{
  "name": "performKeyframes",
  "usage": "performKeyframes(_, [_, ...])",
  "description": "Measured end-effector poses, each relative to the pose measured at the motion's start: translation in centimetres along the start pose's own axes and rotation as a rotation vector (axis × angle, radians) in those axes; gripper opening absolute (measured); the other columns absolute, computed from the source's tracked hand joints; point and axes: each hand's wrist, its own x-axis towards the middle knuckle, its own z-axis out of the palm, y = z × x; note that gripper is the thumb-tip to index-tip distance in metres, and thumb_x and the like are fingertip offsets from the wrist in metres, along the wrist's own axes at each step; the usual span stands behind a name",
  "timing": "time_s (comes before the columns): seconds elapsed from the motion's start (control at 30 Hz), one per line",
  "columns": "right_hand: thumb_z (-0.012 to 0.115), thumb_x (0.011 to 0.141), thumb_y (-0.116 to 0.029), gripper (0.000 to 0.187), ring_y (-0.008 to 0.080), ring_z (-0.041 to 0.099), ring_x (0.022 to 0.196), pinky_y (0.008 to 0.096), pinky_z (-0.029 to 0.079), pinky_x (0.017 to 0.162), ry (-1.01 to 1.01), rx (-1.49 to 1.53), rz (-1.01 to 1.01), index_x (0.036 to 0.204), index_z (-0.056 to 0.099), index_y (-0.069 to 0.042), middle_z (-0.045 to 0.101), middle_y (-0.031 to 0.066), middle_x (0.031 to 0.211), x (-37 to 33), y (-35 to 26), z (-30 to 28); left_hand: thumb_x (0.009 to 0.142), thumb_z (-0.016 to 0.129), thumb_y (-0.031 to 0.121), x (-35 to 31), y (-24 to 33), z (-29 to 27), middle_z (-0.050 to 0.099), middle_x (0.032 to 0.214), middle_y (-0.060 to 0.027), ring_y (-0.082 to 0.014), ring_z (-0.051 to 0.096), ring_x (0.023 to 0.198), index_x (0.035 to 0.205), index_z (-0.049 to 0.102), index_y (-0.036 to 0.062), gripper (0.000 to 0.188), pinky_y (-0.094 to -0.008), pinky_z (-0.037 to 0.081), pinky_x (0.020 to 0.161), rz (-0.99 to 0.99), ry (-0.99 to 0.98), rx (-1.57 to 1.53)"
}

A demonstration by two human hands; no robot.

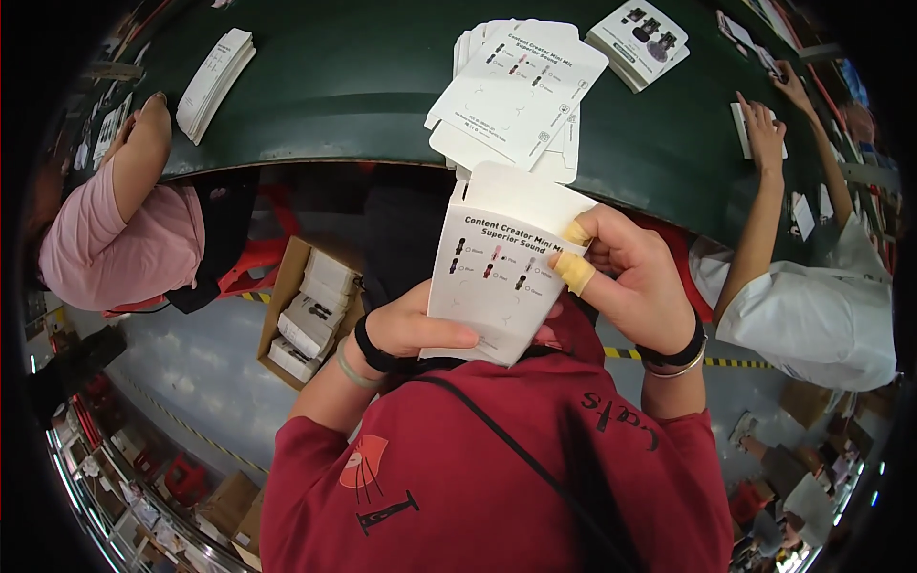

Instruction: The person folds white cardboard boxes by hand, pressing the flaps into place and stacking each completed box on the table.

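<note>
In front of my chest I hold a flat white printed carton (492, 277), its end flap standing up at the far end. My left hand (413, 325) grips its lower left edge, the thumb lying across the printed face. With my right hand (638, 286) I pinch the upper right edge near the flap; yellow tape wraps the thumb and a finger. Just beyond, on the green table, lies a fanned pile of similar white cartons (516, 95). Whether anything is inside the held carton cannot be seen.
The dark green table (325, 95) carries a stack of white cartons (215, 86) at left and another stack (638, 46) at right. A cardboard box (277, 306) filled with white packs stands below on the left. Co-workers sit either side, a pink sleeve (129, 224) left, a white sleeve (802, 320) right.
</note>
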Motion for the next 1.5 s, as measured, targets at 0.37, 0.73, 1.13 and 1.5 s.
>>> performKeyframes(0.37, [0.064,0.093,-0.002,0.012,0.0045,0.056,0.083,0.0202,0.048,0.072,-0.123,0.136,-0.011,0.102,0.056,0.001,0.06,0.0002,0.092,-1.3,-0.1,-0.9,0.08,0.073,0.018,0.4,-1.1,1.3,0.045,0.146,-0.0198,-0.0299,0.049,0.132,0.151,0.025,-0.004,0.089,-0.042,0.037,0.112,-0.027,-0.103,0.079])
performKeyframes(0.73, [0.065,0.091,0.002,0.016,0.0073,0.06,0.088,0.0226,0.05,0.078,-0.064,0.03,-0.046,0.104,0.056,0.001,0.06,0.0023,0.096,-3.1,-0.7,-0.3,0.085,0.07,0.014,-1.2,-1.1,1.1,0.049,0.143,-0.0185,-0.0272,0.051,0.13,0.149,0.031,-0.0022,0.076,-0.0419,0.04,0.11,-0.097,0.046,0.2])
performKeyframes(1.13, [0.065,0.091,0.002,0.02,0.0086,0.062,0.091,0.0249,0.051,0.081,-0.049,-0.048,-0.03,0.109,0.057,0.003,0.062,0.0046,0.099,-3.5,0.8,0.9,0.097,0.062,0.008,-1.7,0.3,2.4,0.069,0.111,-0.0093,-0.0117,0.064,0.098,0.13,0.055,-0.0029,0.036,-0.0262,0.051,0.088,0.264,0.532,0.882])
performKeyframes(1.5, [0.059,0.099,-0.02,0.055,0.012,0.06,0.104,0.0274,0.048,0.09,-0.004,0.823,0.141,0.144,0.041,0.006,0.062,0.0112,0.121,-1.8,1.8,2.1,0.1,0.057,0.007,-0.4,-1.4,2.1,0.068,0.091,-0.0046,-0.0045,0.056,0.076,0.136,0.047,-0.0007,0.038,-0.0183,0.044,0.07,0.589,0.59,0.968])
